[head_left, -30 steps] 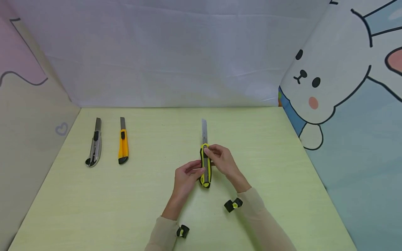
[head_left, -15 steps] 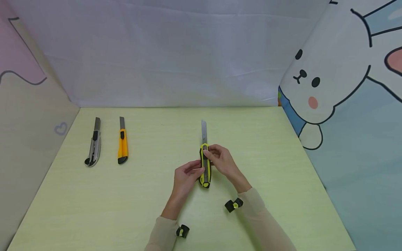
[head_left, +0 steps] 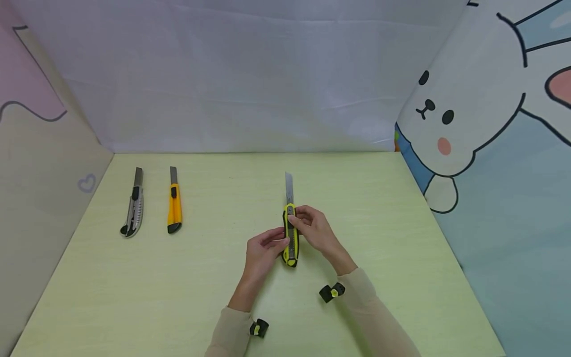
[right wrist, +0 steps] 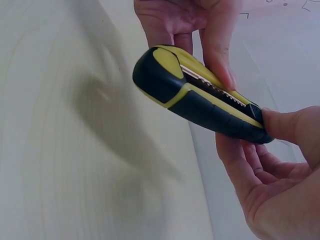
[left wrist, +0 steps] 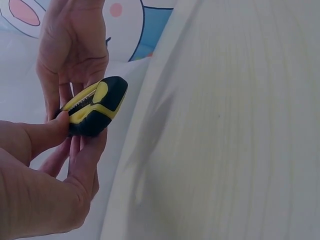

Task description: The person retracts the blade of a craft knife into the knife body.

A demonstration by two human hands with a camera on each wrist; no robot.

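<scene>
A yellow-and-black utility knife (head_left: 292,257) is held above the table, its long blade (head_left: 289,188) out and pointing to the far side. My left hand (head_left: 264,253) grips the lower handle from the left, thumb on top and fingers beneath. From the right, my right hand (head_left: 315,232) pinches the upper handle. Its thumb presses on the slider, which the right wrist view shows at the far end of the toothed slot in the knife (right wrist: 215,100). In the left wrist view the butt of the knife (left wrist: 102,102) faces the camera and the blade is hidden.
On the left of the table (head_left: 134,292) lie a silver utility knife (head_left: 135,208) and an orange utility knife (head_left: 175,208), side by side with blades out toward the back. White cloth (head_left: 250,79) hangs behind the table, and printed panels (head_left: 499,198) flank it.
The right thumb has slid a little down the handle toward the butt, and the blade tip sits slightly lower. My left hand has hardly moved.
</scene>
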